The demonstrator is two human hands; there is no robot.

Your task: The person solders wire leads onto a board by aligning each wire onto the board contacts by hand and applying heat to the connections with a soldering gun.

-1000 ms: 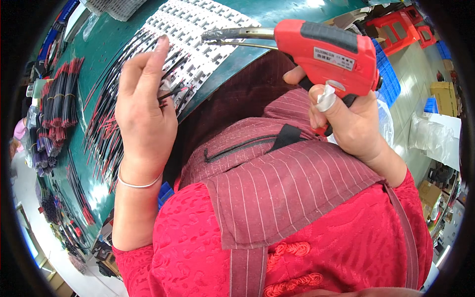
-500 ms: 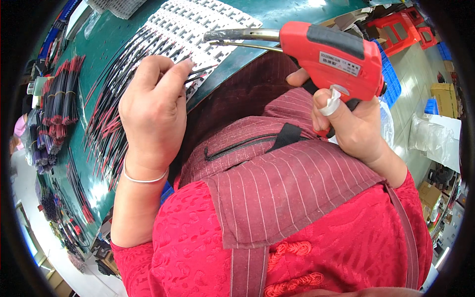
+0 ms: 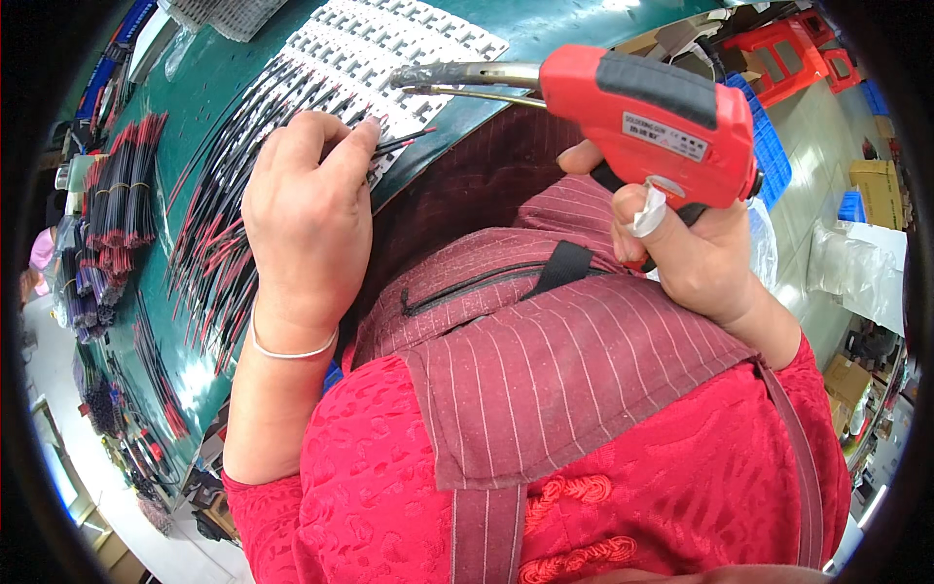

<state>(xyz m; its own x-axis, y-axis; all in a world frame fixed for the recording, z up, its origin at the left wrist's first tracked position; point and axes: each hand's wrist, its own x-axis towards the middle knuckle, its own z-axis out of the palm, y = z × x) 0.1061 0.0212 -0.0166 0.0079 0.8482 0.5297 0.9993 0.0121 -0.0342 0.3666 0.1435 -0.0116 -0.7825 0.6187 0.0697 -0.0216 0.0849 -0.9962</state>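
My right hand (image 3: 705, 255) is wrapped round the handle of a red and black soldering gun (image 3: 637, 107), white tape on its thumb. The gun's metal tip and thin feed tube point left, over the near edge of a white panel of small boards (image 3: 394, 34). Below that tip, my left hand (image 3: 309, 219) pinches thin black and red wires, whose short ends (image 3: 407, 139) stick out past the fingers. Many more loose wires (image 3: 209, 234) fan out across the panel's left side and under my left hand. The exact contact at the pinch is hidden.
The green table (image 3: 199, 127) carries tied wire bundles (image 3: 122, 190) on the left and a smaller loose bunch (image 3: 161, 375) nearer me. Grey padded wrap (image 3: 229, 15) lies at the far edge. To the right, red plastic frames (image 3: 773, 60) and a blue crate (image 3: 773, 146) stand beyond the table.
The soldering gun has shifted slightly left, its tip closer to the pinched wires. My left hand has moved a little to the right, still pinching.
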